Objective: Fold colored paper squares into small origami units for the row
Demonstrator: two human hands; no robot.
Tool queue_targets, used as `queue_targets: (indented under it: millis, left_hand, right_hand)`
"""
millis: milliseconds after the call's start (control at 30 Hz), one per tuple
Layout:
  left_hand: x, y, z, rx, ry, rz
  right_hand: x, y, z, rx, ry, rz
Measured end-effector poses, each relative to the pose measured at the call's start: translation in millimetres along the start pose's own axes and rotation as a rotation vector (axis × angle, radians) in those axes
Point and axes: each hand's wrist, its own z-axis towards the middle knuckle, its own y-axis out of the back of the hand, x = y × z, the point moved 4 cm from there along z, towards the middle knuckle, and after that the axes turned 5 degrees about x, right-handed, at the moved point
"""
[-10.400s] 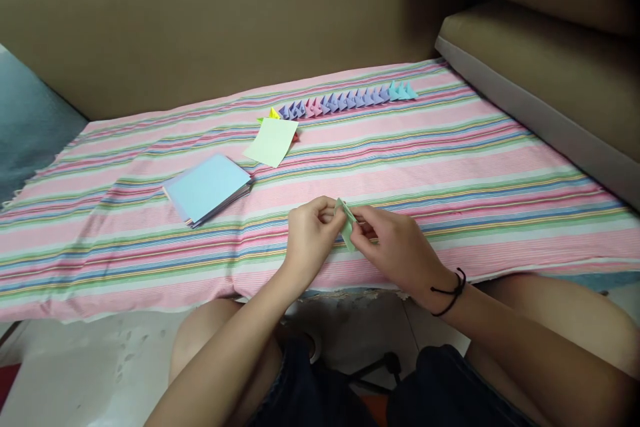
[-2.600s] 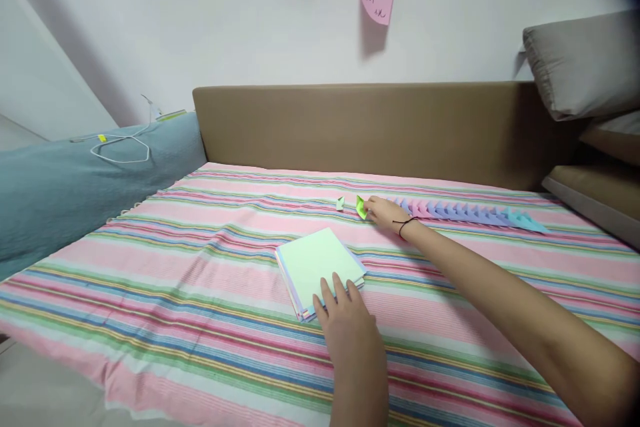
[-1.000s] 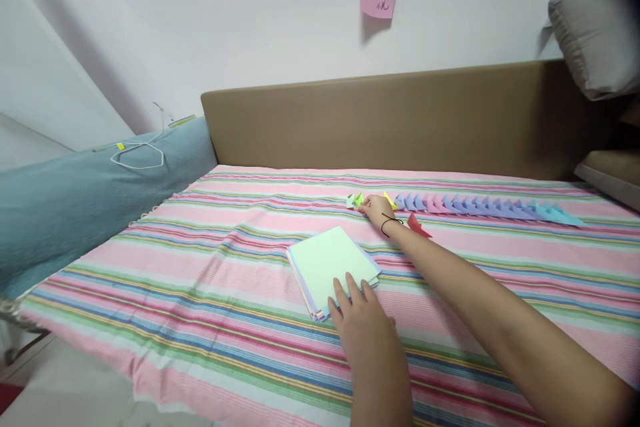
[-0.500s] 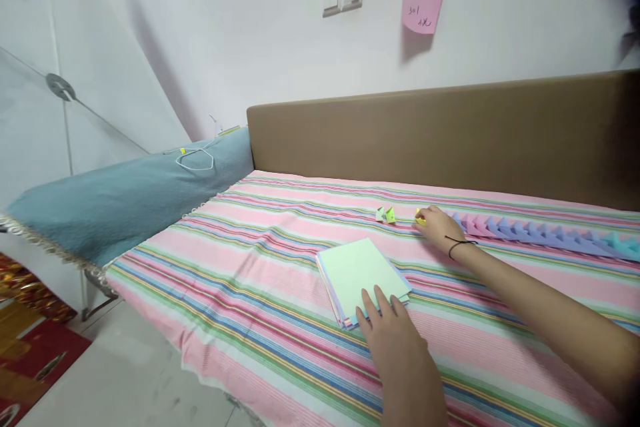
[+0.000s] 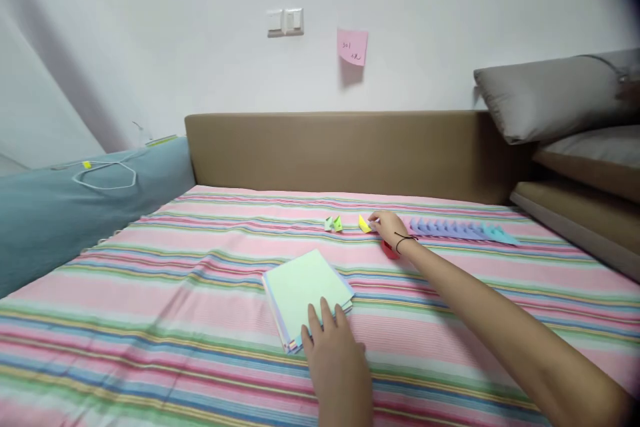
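Note:
My left hand (image 5: 337, 357) lies with fingers spread on the near edge of a stack of square paper sheets (image 5: 307, 287), pale green on top. Farther off, my right hand (image 5: 393, 225), a dark cord round its wrist, has its fingers bent together beside a yellow folded paper piece (image 5: 365, 224). What those fingertips hold, if anything, is too small to tell. A red folded paper piece (image 5: 389, 251) shows partly from under the hand. To its right runs a row of interlocked folded paper pieces (image 5: 450, 229), pink, purple and teal. Two small green folded pieces (image 5: 333, 223) lie to the left.
A striped cloth (image 5: 210, 307) covers the bed, bounded at the back by a brown headboard (image 5: 325, 150). Grey cushions (image 5: 555, 97) are piled at right. A blue-covered armrest (image 5: 95, 207) with a white cable (image 5: 107, 177) stands at left.
The view has turned right, bringing the cushions into sight. My right hand has moved off the yellow piece, which now lies apart from the fingers; the red piece has come into view. My left hand stays on the stack.

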Motion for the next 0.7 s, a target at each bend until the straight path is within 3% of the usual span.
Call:
queue_targets:
  millis: [333, 700]
  left_hand:
    - [-2.1, 1.1, -0.6, 0.01, -0.004, 0.037]
    - [0.3, -6.5, 2.7, 0.067, 0.011, 0.016]
  right_hand:
    - [15.1, -11.8, -1.9, 0.034, -0.115, -0.017]
    - [43.2, -38.4, 21.2, 0.039, -0.26, 0.173]
